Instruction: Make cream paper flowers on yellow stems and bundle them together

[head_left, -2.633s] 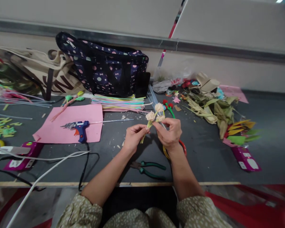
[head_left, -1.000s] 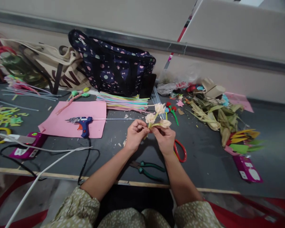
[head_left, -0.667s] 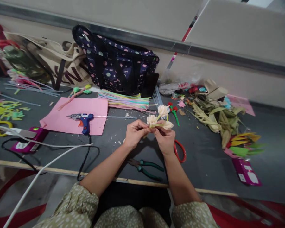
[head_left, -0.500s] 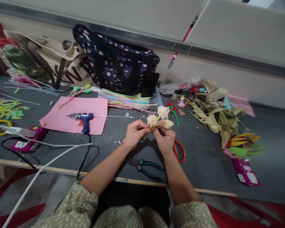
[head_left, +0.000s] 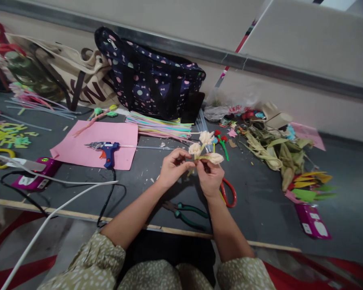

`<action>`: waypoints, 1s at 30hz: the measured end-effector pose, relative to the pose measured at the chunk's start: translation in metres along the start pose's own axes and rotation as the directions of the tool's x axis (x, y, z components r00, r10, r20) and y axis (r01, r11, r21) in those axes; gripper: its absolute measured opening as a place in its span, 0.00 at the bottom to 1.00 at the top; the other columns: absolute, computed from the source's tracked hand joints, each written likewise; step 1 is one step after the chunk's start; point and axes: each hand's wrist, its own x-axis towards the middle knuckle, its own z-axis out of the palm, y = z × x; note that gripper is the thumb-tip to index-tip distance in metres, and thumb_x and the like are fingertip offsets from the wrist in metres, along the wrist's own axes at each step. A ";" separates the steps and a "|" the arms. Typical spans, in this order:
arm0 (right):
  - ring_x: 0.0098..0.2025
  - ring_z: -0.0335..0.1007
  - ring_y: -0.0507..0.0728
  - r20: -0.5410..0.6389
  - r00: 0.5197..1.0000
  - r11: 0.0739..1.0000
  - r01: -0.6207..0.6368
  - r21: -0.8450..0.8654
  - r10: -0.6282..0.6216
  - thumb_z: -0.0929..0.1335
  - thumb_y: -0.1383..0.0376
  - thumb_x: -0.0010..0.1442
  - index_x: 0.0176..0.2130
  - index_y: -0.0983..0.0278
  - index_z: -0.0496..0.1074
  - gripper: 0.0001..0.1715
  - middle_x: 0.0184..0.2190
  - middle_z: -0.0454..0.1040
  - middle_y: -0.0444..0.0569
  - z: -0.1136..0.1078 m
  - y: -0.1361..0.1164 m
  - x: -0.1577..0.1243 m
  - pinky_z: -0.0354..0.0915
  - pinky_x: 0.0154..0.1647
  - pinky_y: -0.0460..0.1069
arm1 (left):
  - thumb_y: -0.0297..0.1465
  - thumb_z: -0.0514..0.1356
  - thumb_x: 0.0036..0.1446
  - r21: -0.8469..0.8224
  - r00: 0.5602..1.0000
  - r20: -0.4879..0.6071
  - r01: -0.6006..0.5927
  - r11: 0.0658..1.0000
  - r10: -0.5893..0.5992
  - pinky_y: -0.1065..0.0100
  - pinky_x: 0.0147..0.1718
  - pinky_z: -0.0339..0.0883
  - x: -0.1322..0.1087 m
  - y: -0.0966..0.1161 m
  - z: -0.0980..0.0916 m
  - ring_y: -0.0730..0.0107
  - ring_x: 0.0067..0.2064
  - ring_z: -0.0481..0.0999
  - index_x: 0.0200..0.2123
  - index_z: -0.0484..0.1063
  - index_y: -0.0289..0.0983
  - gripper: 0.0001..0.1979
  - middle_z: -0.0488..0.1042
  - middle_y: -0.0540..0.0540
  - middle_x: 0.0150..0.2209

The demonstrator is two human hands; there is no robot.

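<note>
- Between the two hands, above the dark table (head_left: 260, 221), a bunch of cream flowers (head_left: 206, 139) was held with three blooms fanned upward and to the right.
- Thumb and fingers of the right hand (head_left: 211, 177) pinched its stems just below the blooms.
- At the stems' other side, the left hand (head_left: 176, 167) had its thumb and forefinger slightly parted; whether it gripped them I could not tell.
- Beside the right wrist lay a red looped handle (head_left: 235, 196); between the forearms, green-handled pliers (head_left: 193, 208).
- Just beyond the blooms lay small red flowers (head_left: 223, 138) and a pastel bundle of sticks (head_left: 160, 125).
- Farther left, a blue glue gun (head_left: 109, 155) rested on a pink sheet (head_left: 75, 141); farther right, dry husks (head_left: 264, 149) were heaped.
</note>
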 end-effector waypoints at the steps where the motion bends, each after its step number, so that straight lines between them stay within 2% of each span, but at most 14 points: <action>1: 0.31 0.67 0.51 0.007 1.000 0.999 0.029 -0.020 -0.028 0.70 0.64 0.56 0.31 0.64 0.73 0.04 0.29 0.72 0.45 0.000 -0.001 0.000 0.65 0.33 0.47 | 0.33 0.70 0.44 0.025 0.999 -0.009 -0.044 0.999 0.044 0.73 0.31 0.62 0.001 0.001 -0.001 0.75 0.32 0.68 0.30 0.75 0.36 0.10 0.70 0.49 0.33; 4: 0.30 0.64 0.50 0.057 0.996 0.995 0.077 -0.061 -0.074 0.69 0.65 0.56 0.32 0.63 0.73 0.03 0.31 0.70 0.45 0.000 -0.003 0.000 0.64 0.30 0.46 | 0.33 0.69 0.46 0.040 0.994 -0.023 -0.104 0.994 0.105 0.71 0.33 0.61 0.002 0.004 -0.003 0.72 0.34 0.68 0.28 0.75 0.36 0.08 0.68 0.49 0.31; 11: 0.33 0.66 0.52 0.098 0.983 0.987 0.158 -0.034 -0.154 0.69 0.67 0.56 0.34 0.61 0.73 0.02 0.31 0.68 0.45 0.003 -0.002 -0.003 0.66 0.34 0.47 | 0.37 0.69 0.45 0.012 0.997 -0.063 -0.049 0.999 0.050 0.70 0.33 0.61 0.000 0.008 -0.002 0.72 0.33 0.66 0.26 0.75 0.35 0.11 0.68 0.48 0.29; 13: 0.33 0.67 0.52 0.089 0.983 0.985 0.167 -0.032 -0.163 0.69 0.67 0.57 0.35 0.61 0.72 0.03 0.32 0.68 0.45 0.004 0.000 -0.004 0.66 0.34 0.48 | 0.36 0.69 0.46 -0.029 0.997 -0.080 -0.002 1.000 -0.001 0.71 0.32 0.62 -0.001 0.009 0.000 0.73 0.31 0.66 0.26 0.76 0.35 0.10 0.68 0.49 0.28; 18: 0.32 0.66 0.52 0.040 0.987 0.986 0.156 -0.050 -0.154 0.69 0.66 0.56 0.33 0.62 0.71 0.02 0.32 0.68 0.45 0.005 0.003 -0.006 0.66 0.33 0.47 | 0.36 0.69 0.43 -0.157 0.975 -0.128 0.160 0.975 -0.181 0.74 0.21 0.56 -0.003 0.009 0.004 0.78 0.24 0.62 0.29 0.77 0.35 0.11 0.71 0.51 0.25; 26: 0.30 0.64 0.50 -0.039 0.994 0.994 0.105 -0.004 -0.105 0.70 0.66 0.56 0.32 0.62 0.70 0.03 0.31 0.66 0.44 0.010 0.001 -0.011 0.63 0.27 0.45 | 0.33 0.72 0.38 -0.357 0.930 -0.135 0.276 0.892 -0.342 0.75 0.20 0.55 -0.004 0.004 0.008 0.83 0.21 0.59 0.25 0.77 0.34 0.11 0.71 0.51 0.22; 30: 0.30 0.64 0.51 -0.058 0.994 0.995 0.088 -0.037 -0.090 0.69 0.64 0.56 0.32 0.62 0.70 0.04 0.31 0.67 0.45 0.011 0.001 -0.014 0.64 0.28 0.46 | 0.33 0.72 0.37 -0.399 0.909 -0.111 0.330 0.856 -0.402 0.75 0.21 0.58 -0.004 0.005 0.010 0.81 0.21 0.63 0.26 0.78 0.34 0.12 0.73 0.49 0.23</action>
